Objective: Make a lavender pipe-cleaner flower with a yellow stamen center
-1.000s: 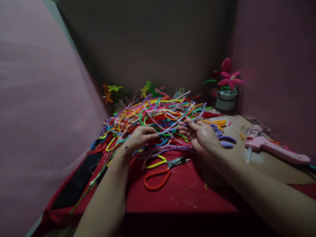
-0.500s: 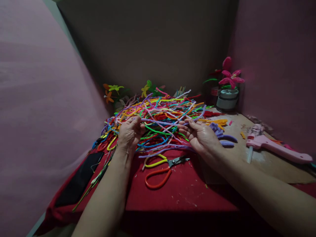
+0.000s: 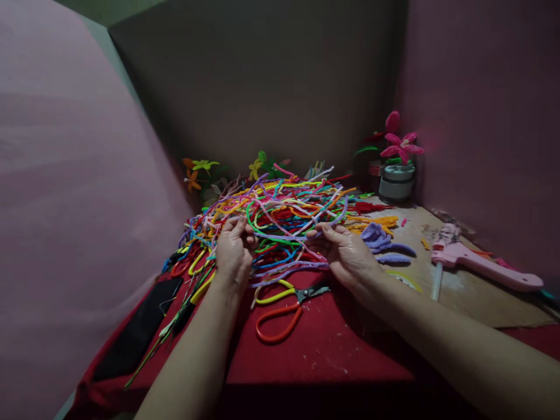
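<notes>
A light purple pipe cleaner (image 3: 282,237) stretches between my two hands, sagging slightly in the middle. My left hand (image 3: 236,248) pinches it near one end with thumb and forefinger. Toward its other end, my right hand (image 3: 343,251) grips it between thumb and fingers, and the tip curves up beyond them. Right behind my hands lies a tangled heap of pipe cleaners (image 3: 280,201) in many colours. Scissors (image 3: 300,295) with one yellow and one red handle rest on the red cloth (image 3: 306,350) below, between my forearms, blades pointing right.
A pink glue gun (image 3: 481,265) lies on a board (image 3: 472,309) at right, near purple fuzzy petals (image 3: 378,239). A pink flower (image 3: 401,147) stands in a grey pot (image 3: 396,184) behind. At left are a black phone-like slab (image 3: 139,332) and green stems (image 3: 153,347).
The held purple pipe cleaner has come down a little and now bows downward between my hands. The camera view has shifted slightly; a yellow round edge now shows beside my right forearm.
</notes>
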`<state>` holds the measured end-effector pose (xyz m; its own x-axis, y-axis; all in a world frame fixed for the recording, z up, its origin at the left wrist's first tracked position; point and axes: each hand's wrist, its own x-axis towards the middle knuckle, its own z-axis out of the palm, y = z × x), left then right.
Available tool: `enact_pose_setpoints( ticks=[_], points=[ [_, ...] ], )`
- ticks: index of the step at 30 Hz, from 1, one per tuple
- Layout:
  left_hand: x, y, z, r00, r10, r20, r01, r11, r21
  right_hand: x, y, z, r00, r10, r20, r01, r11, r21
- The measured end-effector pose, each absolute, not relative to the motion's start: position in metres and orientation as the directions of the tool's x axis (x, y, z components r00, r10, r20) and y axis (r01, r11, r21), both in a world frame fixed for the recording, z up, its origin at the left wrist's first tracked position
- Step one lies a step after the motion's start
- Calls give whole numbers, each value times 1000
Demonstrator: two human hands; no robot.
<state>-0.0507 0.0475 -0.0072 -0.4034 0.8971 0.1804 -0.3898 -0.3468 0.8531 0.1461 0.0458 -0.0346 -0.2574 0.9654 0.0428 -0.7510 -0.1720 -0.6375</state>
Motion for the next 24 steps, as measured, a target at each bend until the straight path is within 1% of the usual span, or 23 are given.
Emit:
enact_pose_setpoints(
  ticks=[3, 7, 8, 10, 11, 13, 16, 20, 22, 24],
  points=[
    [-41, 44, -3, -364, 906, 216, -355, -349, 867, 148, 44, -33, -249, 968, 41, -724, -158, -671],
    [-21, 33, 4, -266, 934, 239, -345, -324, 881, 147, 40, -34, -374, 920, 115, -628, -160, -762],
    [-16, 30, 5, -200, 953, 226, -341, -284, 896, 147, 39, -35, -405, 906, 126, -599, -159, -785],
    [-8, 23, 8, -76, 986, 149, -366, -166, 916, 146, 36, -35, -446, 884, 138, -555, -153, -818],
    [-6, 21, 8, -17, 994, 112, -378, -110, 919, 146, 35, -34, -458, 877, 142, -547, -152, -823],
    [-4, 18, 9, 46, 996, 80, -390, -56, 919, 147, 35, -31, -450, 879, 160, -576, -148, -804],
    [-9, 20, 7, 35, 997, 67, -386, -48, 921, 150, 38, -26, -382, 909, 165, -666, -148, -731],
    [-18, 26, 4, -30, 999, 27, -432, -38, 901, 155, 44, -21, -300, 939, 167, -726, -111, -679],
    [-21, 28, 3, -66, 998, 19, -446, -47, 894, 156, 44, -20, -302, 938, 168, -743, -120, -659],
    [-22, 29, 4, -106, 994, 25, -448, -70, 892, 154, 41, -20, -333, 929, 160, -733, -149, -664]
  ],
)
